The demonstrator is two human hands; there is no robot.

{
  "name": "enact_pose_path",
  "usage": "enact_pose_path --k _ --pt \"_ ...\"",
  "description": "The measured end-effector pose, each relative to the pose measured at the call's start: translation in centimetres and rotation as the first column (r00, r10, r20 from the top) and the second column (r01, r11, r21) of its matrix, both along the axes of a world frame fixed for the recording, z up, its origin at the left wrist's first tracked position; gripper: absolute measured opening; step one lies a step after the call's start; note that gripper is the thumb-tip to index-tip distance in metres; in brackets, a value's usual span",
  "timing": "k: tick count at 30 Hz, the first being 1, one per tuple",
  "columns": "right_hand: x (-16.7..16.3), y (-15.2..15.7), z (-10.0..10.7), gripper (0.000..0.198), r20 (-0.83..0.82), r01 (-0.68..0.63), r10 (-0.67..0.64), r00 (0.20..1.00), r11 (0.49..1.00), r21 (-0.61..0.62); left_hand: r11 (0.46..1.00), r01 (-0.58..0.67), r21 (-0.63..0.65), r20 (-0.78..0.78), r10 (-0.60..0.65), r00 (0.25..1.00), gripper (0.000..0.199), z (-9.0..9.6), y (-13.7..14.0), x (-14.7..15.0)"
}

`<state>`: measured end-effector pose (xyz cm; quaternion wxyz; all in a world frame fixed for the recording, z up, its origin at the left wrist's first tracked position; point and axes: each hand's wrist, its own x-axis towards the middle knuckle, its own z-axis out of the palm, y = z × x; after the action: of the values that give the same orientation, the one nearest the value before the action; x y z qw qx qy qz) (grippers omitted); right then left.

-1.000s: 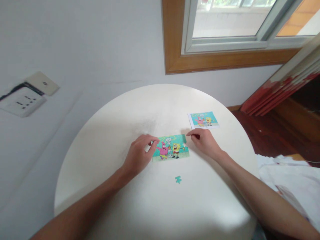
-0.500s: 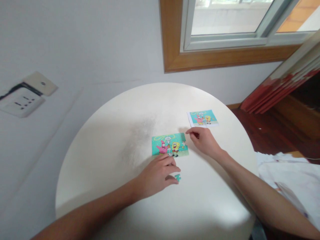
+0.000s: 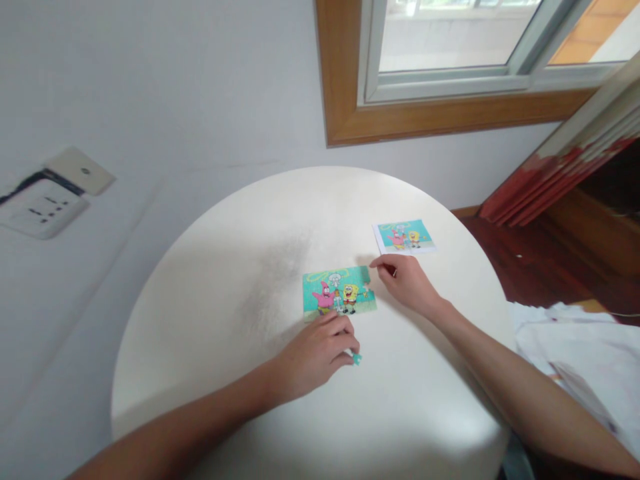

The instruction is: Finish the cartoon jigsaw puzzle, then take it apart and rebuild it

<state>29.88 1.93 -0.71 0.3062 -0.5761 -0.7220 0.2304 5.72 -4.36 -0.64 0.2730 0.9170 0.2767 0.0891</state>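
A nearly whole jigsaw puzzle (image 3: 320, 293) with a pink starfish and a yellow sponge figure lies flat on the white table. There is a gap at its right edge. Below it, my left hand (image 3: 320, 350) has thumb and forefinger closed on a small teal puzzle piece (image 3: 357, 359); its other fingers rest at the puzzle's lower edge. My right hand (image 3: 405, 280) lies at the puzzle's upper right corner, fingers curled together with the tips by the edge. Whether anything is between those fingertips is hidden.
Behind my right hand lies a reference picture (image 3: 407, 237) of the same scene. The round table (image 3: 225, 267) stands against a wall with a socket (image 3: 45, 207), below a window. To the right, white sheets (image 3: 565, 353) and a red curtain (image 3: 520, 187) are seen.
My left thumb and forefinger have closed on the teal piece, which lay between them before. My right hand has stayed at the puzzle's corner.
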Motion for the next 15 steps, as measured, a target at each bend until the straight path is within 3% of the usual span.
enact_pose_path --k 6,10,13,15 --pt "0.06 -0.01 0.49 0.028 -0.081 0.032 -0.032 0.996 0.999 0.007 0.994 0.052 0.096 -0.066 -0.046 0.997 0.005 0.12 -0.73 -0.01" --pt "0.23 0.04 0.42 0.027 -0.140 0.066 -0.061 0.988 0.997 0.035 0.990 0.120 0.070 -0.063 -0.116 0.991 0.013 0.41 -0.73 0.09" --pt "0.26 0.05 0.30 0.027 -0.156 0.070 -0.062 0.986 0.997 0.044 0.998 0.056 0.033 -0.043 -0.054 0.998 0.005 0.28 -0.82 0.28" --pt "0.18 0.02 0.34 0.026 -0.156 0.064 -0.057 0.986 0.997 0.042 1.000 -0.005 0.018 -0.023 0.005 1.000 0.015 0.11 -1.02 0.47"
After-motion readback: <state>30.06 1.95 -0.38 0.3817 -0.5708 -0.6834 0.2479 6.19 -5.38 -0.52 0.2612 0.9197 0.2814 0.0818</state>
